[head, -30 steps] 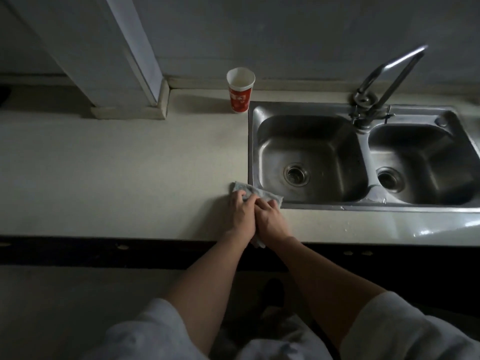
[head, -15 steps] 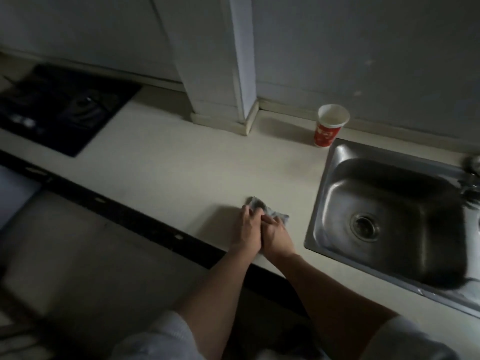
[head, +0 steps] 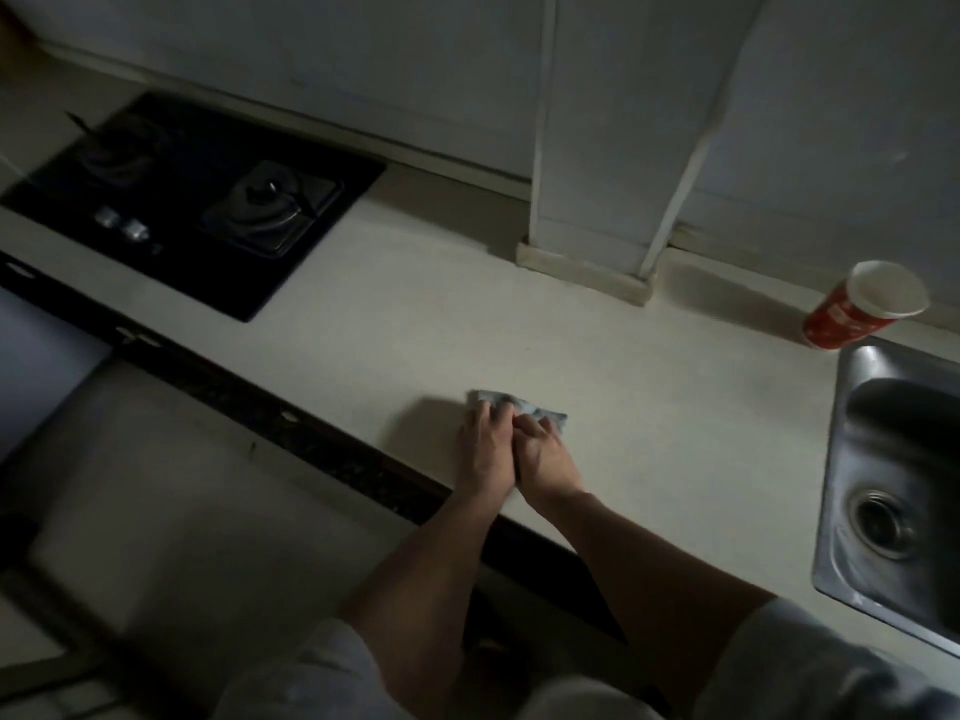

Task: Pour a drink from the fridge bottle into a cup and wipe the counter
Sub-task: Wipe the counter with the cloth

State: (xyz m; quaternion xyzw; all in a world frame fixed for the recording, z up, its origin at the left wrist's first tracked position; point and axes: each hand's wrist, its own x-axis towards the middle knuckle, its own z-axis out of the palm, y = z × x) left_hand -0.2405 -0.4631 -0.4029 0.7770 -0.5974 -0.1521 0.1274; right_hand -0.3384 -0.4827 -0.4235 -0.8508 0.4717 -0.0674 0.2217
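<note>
A small grey cloth (head: 551, 415) lies bunched on the pale counter (head: 519, 335), near its front edge. My left hand (head: 485, 446) and my right hand (head: 545, 459) lie side by side on top of it and press it onto the surface, so only its far edge shows. A red paper cup (head: 857, 314) with a white rim stands at the back right, just behind the sink corner; its contents are hidden. No bottle is in view.
A steel sink (head: 852, 449) is set into the counter on the right. A black gas hob (head: 208, 200) sits at the far left. A white wall pillar (head: 597, 148) juts onto the counter at the back. The dark front edge (head: 311, 433) drops to the floor.
Both hands have slid the cloth leftward along the counter, away from the sink edge. The view has turned left, bringing the hob in and pushing the tap out.
</note>
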